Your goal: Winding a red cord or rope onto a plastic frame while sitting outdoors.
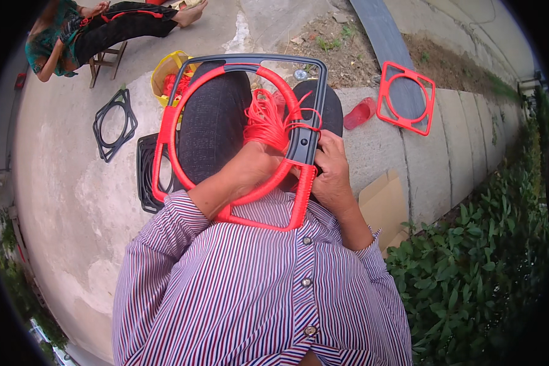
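Observation:
A black frame with a round ring inside it rests on my lap. Red cord is wound tightly over its lower and left parts and most of the ring, while the top bar and upper right side show bare black. My left hand reaches through the ring and is closed on a loose bundle of red cord; its fingertips are hidden. At the frame's right side, my right hand has its fingers curled against the edge, just below several turns of cord. Whether it also pinches the cord cannot be made out.
A yellow basket with red cord stands beyond my left knee. Black frames lie on the concrete at left. At right are a red-wrapped frame, a red shoe, cardboard and a hedge. Another person sits at upper left.

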The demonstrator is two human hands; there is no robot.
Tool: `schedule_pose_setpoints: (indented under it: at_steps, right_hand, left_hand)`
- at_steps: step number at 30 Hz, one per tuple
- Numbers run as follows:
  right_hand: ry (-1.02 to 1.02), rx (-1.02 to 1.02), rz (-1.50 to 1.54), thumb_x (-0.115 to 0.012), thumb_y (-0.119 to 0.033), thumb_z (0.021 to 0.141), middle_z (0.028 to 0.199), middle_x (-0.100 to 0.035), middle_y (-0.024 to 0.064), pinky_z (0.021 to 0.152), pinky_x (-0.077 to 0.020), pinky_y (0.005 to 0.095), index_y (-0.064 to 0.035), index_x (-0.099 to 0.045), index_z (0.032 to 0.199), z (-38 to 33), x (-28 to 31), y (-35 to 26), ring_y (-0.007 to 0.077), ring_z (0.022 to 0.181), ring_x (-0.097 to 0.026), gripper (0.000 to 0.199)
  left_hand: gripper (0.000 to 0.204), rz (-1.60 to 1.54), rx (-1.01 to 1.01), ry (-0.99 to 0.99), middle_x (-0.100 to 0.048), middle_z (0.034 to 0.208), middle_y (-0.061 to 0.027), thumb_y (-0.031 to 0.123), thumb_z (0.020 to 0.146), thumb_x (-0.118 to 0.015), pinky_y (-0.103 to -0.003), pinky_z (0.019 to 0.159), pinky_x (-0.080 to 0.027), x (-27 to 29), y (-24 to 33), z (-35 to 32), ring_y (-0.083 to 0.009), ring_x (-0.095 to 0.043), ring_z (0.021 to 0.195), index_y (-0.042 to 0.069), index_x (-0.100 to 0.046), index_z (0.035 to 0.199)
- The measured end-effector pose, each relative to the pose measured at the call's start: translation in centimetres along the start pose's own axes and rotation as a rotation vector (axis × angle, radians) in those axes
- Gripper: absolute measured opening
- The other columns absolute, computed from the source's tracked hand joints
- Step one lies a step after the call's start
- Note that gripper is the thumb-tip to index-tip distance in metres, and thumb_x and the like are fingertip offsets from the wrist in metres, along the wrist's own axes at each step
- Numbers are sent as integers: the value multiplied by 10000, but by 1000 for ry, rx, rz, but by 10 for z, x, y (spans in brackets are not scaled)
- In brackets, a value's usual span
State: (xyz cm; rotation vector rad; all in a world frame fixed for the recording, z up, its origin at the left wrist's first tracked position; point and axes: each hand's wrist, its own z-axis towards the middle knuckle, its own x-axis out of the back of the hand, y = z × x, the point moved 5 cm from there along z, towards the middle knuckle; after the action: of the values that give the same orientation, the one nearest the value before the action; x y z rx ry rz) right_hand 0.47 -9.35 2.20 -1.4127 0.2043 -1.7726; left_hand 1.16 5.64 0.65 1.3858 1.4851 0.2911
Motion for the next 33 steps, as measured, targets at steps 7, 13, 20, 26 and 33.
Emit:
schedule_pose_setpoints:
  at_steps: [7, 13, 20, 26, 33]
  right_hand:
    - [346, -274, 1348, -626, -206, 705, 1069, -606, 184, 1006, -378, 450, -64, -526, 791, -34, 68, 36, 298, 1071, -543, 194]
    - [169, -17, 1887, -536, -228, 889, 763, -541, 120, 791, -461, 409, -72, -441, 959, -56, 124, 28, 221, 766, -540, 196]
    - [391, -491, 1434, -536, 40, 879, 1016, -583, 161, 570, -496, 255, -11, -499, 1137, -42, 74, 38, 167, 746, -576, 265]
    - [3, -696, 1077, -610, -30, 886, 711, -550, 24, 489, -426, 189, -34, -493, 989, -20, 25, 7, 66, 559, -531, 156]
    - [-8, -667, 1239, -569, 39, 842, 646, -504, 23, 426, -386, 200, -25, -494, 978, -26, 46, 14, 76, 440, -448, 169]
  left_hand:
    - [213, 87, 83, 65, -633, 876, -34, -57, 856, -482, -217, 684, -505, 19, -18, 10, -94, -606, 734, -18, -594, 1032]
    - [187, -39, -23, 49, -614, 874, -5, -19, 885, -498, -190, 663, -483, 19, -6, 2, -49, -571, 712, 22, -562, 1056]
    - [116, 93, -82, -61, -645, 897, -50, 4, 908, -536, -202, 655, -516, 5, -4, -6, -86, -623, 761, 8, -552, 1023]
    - [122, 129, 13, -72, -622, 805, -102, 38, 909, -565, -269, 587, -518, 3, -2, -15, -151, -618, 690, -29, -522, 1001]
    - [62, 21, 91, -27, -662, 801, -133, 35, 920, -560, -260, 517, -541, 13, -12, -13, -178, -658, 624, 0, -535, 965]
